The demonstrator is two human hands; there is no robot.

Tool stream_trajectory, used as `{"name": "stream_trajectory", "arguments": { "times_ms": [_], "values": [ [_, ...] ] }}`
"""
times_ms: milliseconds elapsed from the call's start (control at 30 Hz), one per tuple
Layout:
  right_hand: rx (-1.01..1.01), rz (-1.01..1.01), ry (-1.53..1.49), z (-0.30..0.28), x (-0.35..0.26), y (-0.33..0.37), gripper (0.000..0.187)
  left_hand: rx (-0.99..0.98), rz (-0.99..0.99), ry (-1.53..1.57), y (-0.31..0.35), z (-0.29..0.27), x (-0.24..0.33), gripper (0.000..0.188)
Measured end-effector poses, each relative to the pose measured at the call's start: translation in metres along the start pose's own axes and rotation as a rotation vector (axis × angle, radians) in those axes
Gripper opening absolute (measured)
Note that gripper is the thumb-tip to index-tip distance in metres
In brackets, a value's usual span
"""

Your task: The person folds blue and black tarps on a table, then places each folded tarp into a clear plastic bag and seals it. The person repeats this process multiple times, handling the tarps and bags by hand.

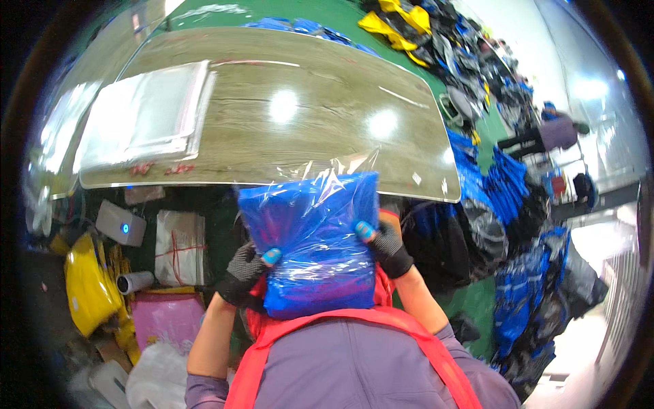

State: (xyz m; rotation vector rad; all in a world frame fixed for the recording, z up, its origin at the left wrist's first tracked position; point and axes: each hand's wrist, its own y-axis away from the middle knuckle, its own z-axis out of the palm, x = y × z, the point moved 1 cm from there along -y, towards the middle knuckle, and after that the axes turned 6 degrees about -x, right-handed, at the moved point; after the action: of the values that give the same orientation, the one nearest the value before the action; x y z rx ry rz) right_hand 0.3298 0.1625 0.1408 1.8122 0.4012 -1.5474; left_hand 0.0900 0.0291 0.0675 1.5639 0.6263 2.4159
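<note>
Between my two hands I hold a folded blue item in a clear plastic bag, just in front of my body at the table's near edge. The bag's loose clear top reaches over that edge. My left hand, in a dark glove with a blue thumb tip, grips the bag's lower left side. On the right side, a little higher, my right hand grips it, gloved the same way. Both thumbs lie on top; the other fingers are mostly hidden behind the bag.
A stack of clear plastic bags lies on the left of the wood-patterned table. Blue and black bundles lie on the right. Yellow items and a pink stool are at lower left. Another person stands far right.
</note>
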Motion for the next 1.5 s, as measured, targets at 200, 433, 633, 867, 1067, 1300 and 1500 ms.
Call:
{"name": "stream_trajectory", "arguments": {
  "times_ms": [200,433,633,867,1067,1300,1500],
  "values": [
    [-0.050,0.015,-0.090,-0.015,0.003,0.001,0.052,0.093,0.337,0.185,-0.024,-0.004,0.001,0.042],
    [-0.045,-0.001,0.039,-0.020,0.022,0.027,0.067,-0.073,0.319,0.087,-0.009,0.005,-0.009,0.057],
    [-0.141,-0.139,-0.236,-0.033,0.064,0.031,0.075,-0.268,0.023,-0.284,0.027,0.045,0.057,0.068],
    [-0.313,-0.034,-0.624,-0.100,0.028,-0.086,0.055,-0.144,1.142,-1.536,-0.034,0.052,0.108,0.040],
    [-0.035,-0.432,-0.169,-0.088,-0.060,-0.081,0.057,-0.120,0.248,0.281,-0.071,0.031,0.107,0.057],
    [-0.108,-0.637,0.927,-0.065,-0.109,-0.059,0.102,0.077,0.391,-0.375,-0.064,0.054,0.088,0.062],
    [-0.171,-0.495,1.012,-0.034,-0.075,-0.100,0.059,-0.123,0.568,-0.228,-0.077,0.062,0.078,0.063]
  ]
}}
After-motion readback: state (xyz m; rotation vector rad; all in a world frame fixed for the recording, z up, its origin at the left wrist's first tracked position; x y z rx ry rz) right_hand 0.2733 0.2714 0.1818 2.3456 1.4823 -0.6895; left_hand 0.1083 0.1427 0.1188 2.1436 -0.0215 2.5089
